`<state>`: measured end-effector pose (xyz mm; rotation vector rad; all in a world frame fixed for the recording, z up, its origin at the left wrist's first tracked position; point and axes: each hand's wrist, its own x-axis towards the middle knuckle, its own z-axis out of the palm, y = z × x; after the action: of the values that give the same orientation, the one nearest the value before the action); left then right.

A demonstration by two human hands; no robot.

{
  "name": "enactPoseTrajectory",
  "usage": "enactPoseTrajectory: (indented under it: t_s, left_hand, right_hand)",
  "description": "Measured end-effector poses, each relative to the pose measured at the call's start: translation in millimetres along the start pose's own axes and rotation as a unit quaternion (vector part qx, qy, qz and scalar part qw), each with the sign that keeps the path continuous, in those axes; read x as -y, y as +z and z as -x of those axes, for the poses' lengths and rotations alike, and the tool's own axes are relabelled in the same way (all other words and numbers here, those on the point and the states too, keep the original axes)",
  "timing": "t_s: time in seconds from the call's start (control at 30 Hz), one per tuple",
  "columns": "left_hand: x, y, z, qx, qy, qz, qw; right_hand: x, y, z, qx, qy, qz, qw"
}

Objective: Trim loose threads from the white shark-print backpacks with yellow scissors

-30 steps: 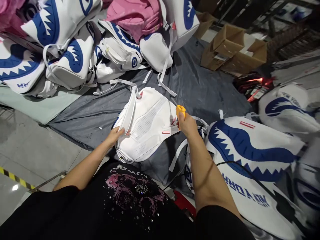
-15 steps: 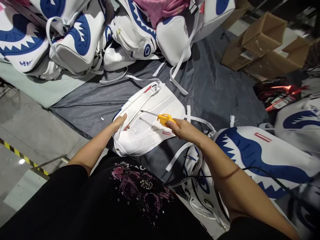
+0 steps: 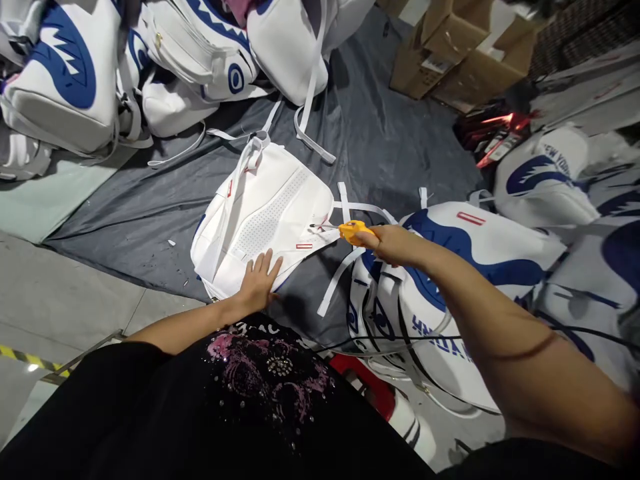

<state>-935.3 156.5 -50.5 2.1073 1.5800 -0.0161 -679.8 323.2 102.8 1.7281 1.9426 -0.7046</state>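
A white backpack [image 3: 280, 167] lies back side up on the dark sheet, its perforated back panel and loose straps showing. My left hand [image 3: 259, 283] rests on its near edge with the fingers spread. In my right hand [image 3: 393, 243] is an orange-handled tool [image 3: 356, 233] with a thin metal shaft; its exact kind is unclear. The shaft points left, and its tip is over the backpack's right corner, by a strap end. Whether the tip touches the fabric I cannot tell. A small red-outlined label [image 3: 304, 246] lies between the two hands.
White and blue backpacks crowd the far left [image 3: 75, 73] and the right [image 3: 480, 247]. Cardboard boxes [image 3: 450, 60] stand at the back right, near red shiny packets [image 3: 500, 137]. A black cord [image 3: 590, 331] runs across by my right forearm. Grey sheet [image 3: 400, 147] covers the work surface.
My left hand has gone from gripping the backpack's left edge to lying spread on its near edge. The backpack has turned slightly; the tool tip has moved to its right corner.
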Motion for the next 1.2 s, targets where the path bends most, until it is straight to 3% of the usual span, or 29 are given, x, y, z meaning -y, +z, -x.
enactPoseTrajectory:
  t_s: [0.1, 0.17, 0.27, 0.3, 0.33, 0.4, 0.47, 0.5, 0.6, 0.67, 0.73, 0.8, 0.87, 0.97, 1.1, 1.13, 1.2]
  left_hand:
    - [-5.9, 17.7, -0.4, 0.01, -0.017, -0.045, 0.999]
    - [-5.3, 22.7, 1.3, -0.003, 0.003, -0.028, 1.0]
    - [-0.2, 20.4, 2.2, -0.008, 0.013, 0.126, 0.992]
    - [4.0, 17.0, -0.2, -0.009, -0.024, 0.225, 0.974]
    - [10.1, 12.7, -4.6, -0.005, -0.085, 0.334, 0.939]
    - [26.9, 2.8, -18.1, 0.019, -0.222, 0.511, 0.83]
    - [45.0, -5.2, -33.3, 0.052, -0.306, 0.585, 0.749]
    - [51.9, -7.5, -39.6, 0.062, -0.322, 0.593, 0.736]
    - [55.1, -7.4, -46.0, 0.047, -0.329, 0.587, 0.738]
    - [42.8, -3.8, -40.0, 0.004, -0.318, 0.57, 0.758]
    - [25.3, 0.2, -30.8, -0.067, -0.271, 0.474, 0.835]
    - [9.3, 3.8, -24.2, -0.111, -0.203, 0.294, 0.928]
    - [-0.2, 5.9, -23.5, -0.102, -0.155, 0.127, 0.974]
    - [-1.3, 3.7, -30.1, -0.06, -0.148, 0.079, 0.984]
    - [13.7, -12.9, -25.6, -0.011, -0.102, 0.185, 0.977]
    - [21.0, -18.8, -18.9, -0.023, -0.077, 0.23, 0.97]
    - [42.8, -31.0, -0.9, -0.1, -0.042, 0.314, 0.943]
  right_hand:
    - [4.4, 1.4, 17.0, 0.057, 0.044, -0.046, 0.996]
    - [8.1, 2.0, 23.0, 0.093, 0.025, -0.072, 0.993]
    - [11.0, 1.6, 24.8, 0.051, 0.007, -0.053, 0.997]
    - [10.8, 1.1, 25.3, 0.022, 0.01, -0.04, 0.999]
    - [9.9, 0.8, 26.7, 0.008, 0.011, -0.037, 0.999]
    - [6.3, 1.9, 32.5, 0.038, -0.009, -0.083, 0.996]
    - [1.8, 6.9, 41.3, 0.081, -0.038, -0.163, 0.982]
    - [0.1, 10.9, 45.6, 0.095, -0.043, -0.188, 0.977]
    - [-0.3, 23.7, 53.6, 0.144, -0.05, -0.161, 0.975]
    - [2.1, 27.1, 53.5, 0.132, -0.047, -0.114, 0.984]
    - [3.5, 24.5, 50.6, 0.043, -0.02, -0.091, 0.995]
    - [2.7, 20.1, 47.7, -0.044, 0.014, -0.062, 0.997]
    - [0.9, 20.3, 47.8, -0.072, 0.028, -0.016, 0.997]
    - [1.3, 37.1, 58.3, -0.054, 0.032, 0.024, 0.998]
    - [14.8, 84.9, 89.4, -0.014, 0.025, -0.002, 1.0]
    - [20.8, 98.9, 98.4, -0.006, 0.022, -0.012, 1.0]
    - [35.3, 126.9, 115.0, 0.009, 0.018, -0.039, 0.999]
